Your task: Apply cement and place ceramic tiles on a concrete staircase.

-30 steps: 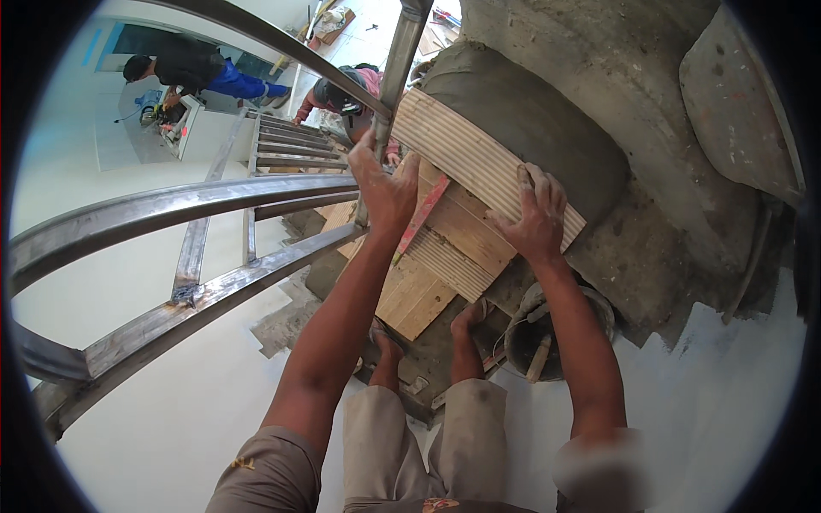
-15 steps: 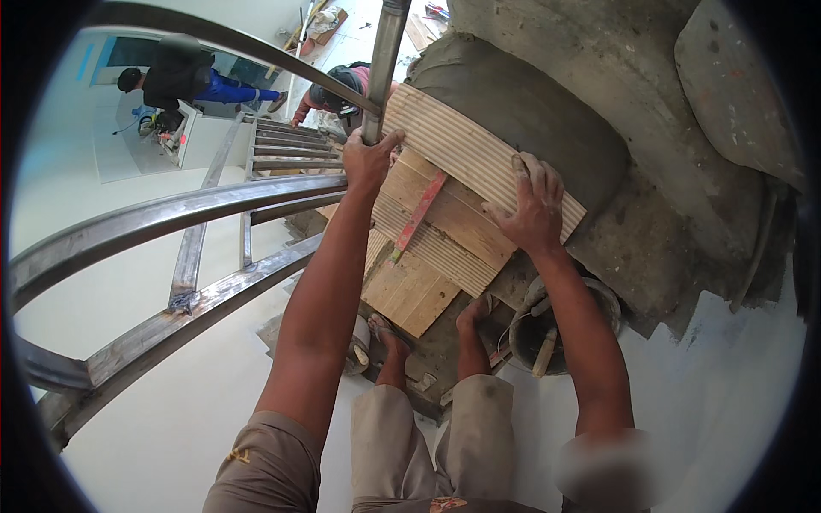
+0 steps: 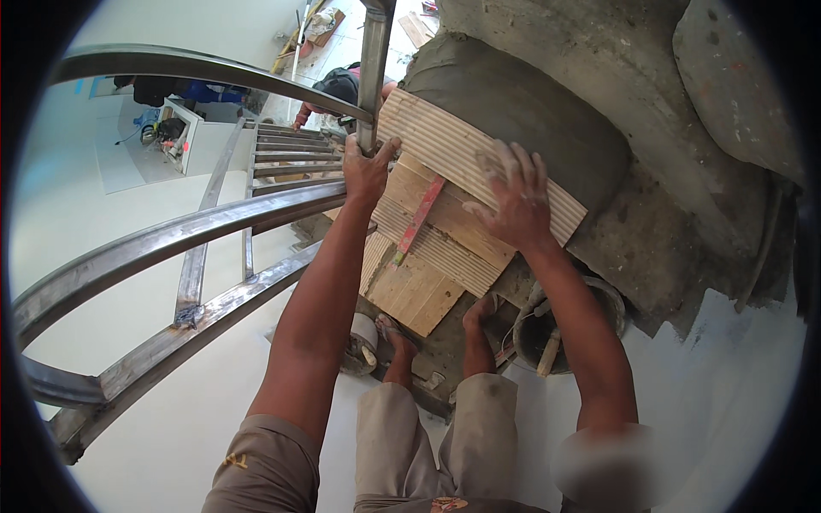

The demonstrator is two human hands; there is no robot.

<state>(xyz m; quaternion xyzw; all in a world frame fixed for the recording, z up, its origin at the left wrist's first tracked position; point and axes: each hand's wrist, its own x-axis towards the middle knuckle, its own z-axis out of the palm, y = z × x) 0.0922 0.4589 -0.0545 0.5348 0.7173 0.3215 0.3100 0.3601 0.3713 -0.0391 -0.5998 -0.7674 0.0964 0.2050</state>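
Note:
My left hand (image 3: 366, 171) is closed around the lower part of an upright steel post (image 3: 374, 68), beside the left end of a long ribbed beige tile (image 3: 428, 126). My right hand (image 3: 513, 197) lies on that tile with fingers spread. The tile lies along the front of a band of wet grey mortar (image 3: 547, 120). Below it are wood-look tiles (image 3: 410, 291) with ribbed strips, and a red straight tool (image 3: 419, 220) lies across them. What is under the long tile is hidden.
Curved steel railing (image 3: 145, 244) runs along the left. A bucket with a wooden-handled tool (image 3: 581, 303) is beside my right foot, another container (image 3: 363, 329) by my left. A crouching co-worker (image 3: 338, 85) and another person (image 3: 205, 92) are beyond the railing. Rough concrete (image 3: 727, 94) rises at right.
My left hand has moved up onto the post. My right hand has shifted left on the tile, fingers flatter and more spread. The person at far left is now mostly behind the rail.

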